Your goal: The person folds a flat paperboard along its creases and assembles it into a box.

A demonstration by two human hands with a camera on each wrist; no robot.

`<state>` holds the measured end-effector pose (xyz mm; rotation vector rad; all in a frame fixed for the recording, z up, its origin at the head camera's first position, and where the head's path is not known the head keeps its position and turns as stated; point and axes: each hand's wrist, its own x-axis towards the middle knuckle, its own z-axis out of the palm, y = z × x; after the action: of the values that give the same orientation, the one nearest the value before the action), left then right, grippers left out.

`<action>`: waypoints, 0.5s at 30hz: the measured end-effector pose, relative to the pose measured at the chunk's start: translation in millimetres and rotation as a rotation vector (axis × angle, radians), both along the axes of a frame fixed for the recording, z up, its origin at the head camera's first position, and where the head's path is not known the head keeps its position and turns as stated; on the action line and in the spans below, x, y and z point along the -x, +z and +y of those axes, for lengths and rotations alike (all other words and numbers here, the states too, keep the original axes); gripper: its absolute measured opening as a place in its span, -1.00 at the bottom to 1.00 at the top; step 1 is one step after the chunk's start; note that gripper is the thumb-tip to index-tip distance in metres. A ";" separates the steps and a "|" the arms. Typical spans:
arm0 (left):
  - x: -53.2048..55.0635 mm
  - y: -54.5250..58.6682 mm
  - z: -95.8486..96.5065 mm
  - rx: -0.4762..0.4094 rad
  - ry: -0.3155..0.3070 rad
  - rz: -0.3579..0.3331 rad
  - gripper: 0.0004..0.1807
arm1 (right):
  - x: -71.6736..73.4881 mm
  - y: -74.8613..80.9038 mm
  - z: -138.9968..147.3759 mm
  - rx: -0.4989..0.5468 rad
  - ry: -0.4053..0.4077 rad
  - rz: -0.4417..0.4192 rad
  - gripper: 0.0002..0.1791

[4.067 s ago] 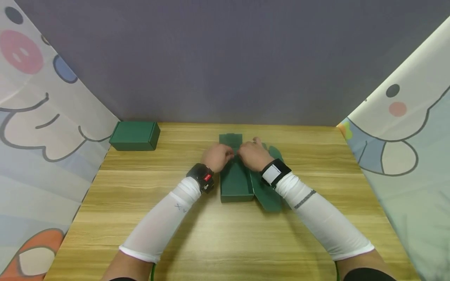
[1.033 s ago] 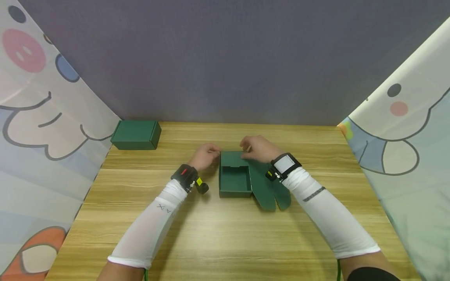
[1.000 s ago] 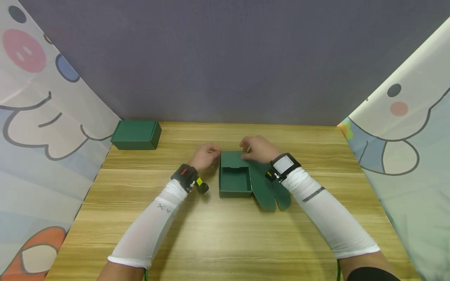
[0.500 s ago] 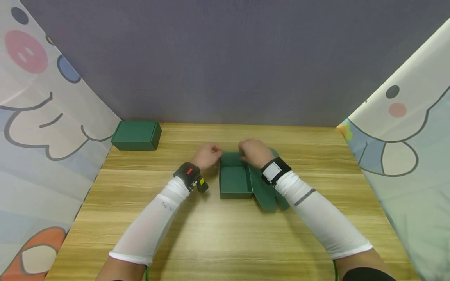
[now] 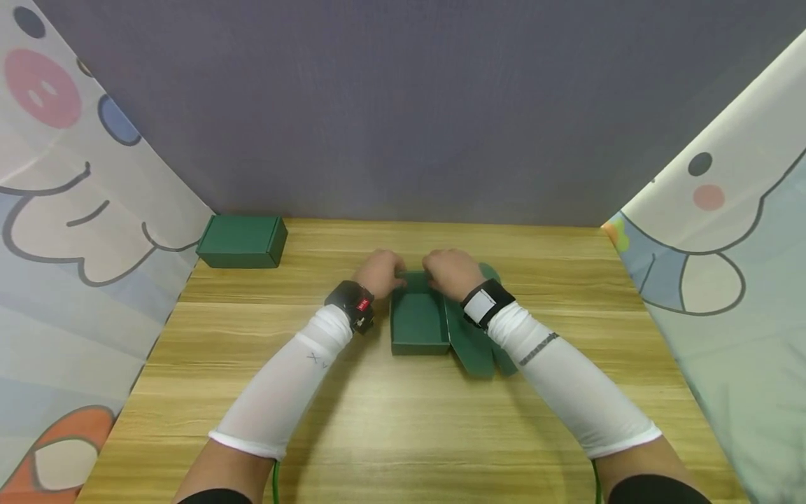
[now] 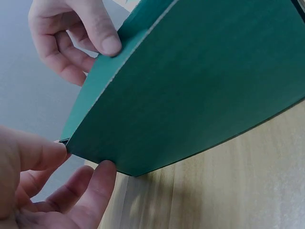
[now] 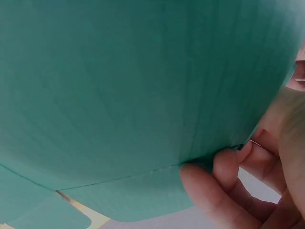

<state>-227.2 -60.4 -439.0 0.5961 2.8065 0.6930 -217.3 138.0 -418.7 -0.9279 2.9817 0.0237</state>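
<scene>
A green cardboard box (image 5: 420, 325) lies open on the table, its inside facing up and its lid (image 5: 471, 346) spread out to the right. At its far left corner my left hand (image 5: 380, 273) pinches the wall; in the left wrist view the thumb sits at the corner and a fingertip touches the green outer side panel (image 6: 181, 90). My right hand (image 5: 453, 273) grips the far wall near the right corner. The right wrist view shows its fingers (image 7: 202, 188) curled at the fold beside the large lid panel (image 7: 105, 95). Part of the far wall is hidden behind both hands.
A closed green box (image 5: 241, 241) stands at the back left of the wooden table (image 5: 403, 427). Behind the table rises a grey panel (image 5: 403, 112). Cartoon-printed cloths hang on the left (image 5: 113, 245) and right (image 5: 718, 210).
The box's far end flap stood out beyond it, then slanted over the inside, and is now folded down at the far wall. My left hand has shifted right onto the far left corner.
</scene>
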 end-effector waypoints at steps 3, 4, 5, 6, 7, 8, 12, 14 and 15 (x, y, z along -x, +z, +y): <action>-0.8 3.0 1.4 0.042 0.015 0.014 -0.77 | 0.3 -0.1 -0.6 -0.006 0.005 0.011 -0.82; -1.1 4.4 1.9 0.058 0.020 0.020 -0.76 | 0.4 0.0 -0.7 -0.009 0.007 0.014 -0.82; -1.2 5.5 2.2 0.071 0.023 0.025 -0.75 | 0.5 0.0 -0.7 -0.013 0.009 0.019 -0.82; -1.3 6.2 2.7 0.081 0.023 0.033 -0.75 | 0.5 -0.2 -0.8 -0.013 0.008 0.021 -0.83; -1.0 6.1 3.0 0.093 0.021 0.041 -0.75 | 0.6 -0.4 -0.8 -0.015 0.009 0.025 -0.84; -0.9 6.0 3.5 0.103 0.024 0.051 -0.76 | 0.7 -0.8 -0.7 -0.015 0.011 0.031 -0.85; -1.9 4.8 5.7 0.129 0.029 0.091 -0.82 | 1.3 -3.7 -1.4 -0.013 0.012 0.055 -0.90; -3.6 5.1 6.7 0.134 0.037 0.108 -0.84 | 1.7 -5.4 -2.1 -0.011 0.015 0.065 -0.92; -4.2 5.0 7.2 0.138 0.041 0.115 -0.85 | 1.9 -6.5 -2.3 -0.012 0.016 0.071 -0.92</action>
<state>-222.9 -53.2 -434.0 0.5724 2.9495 0.4818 -219.2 135.7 -425.2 -0.9695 3.0352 0.0768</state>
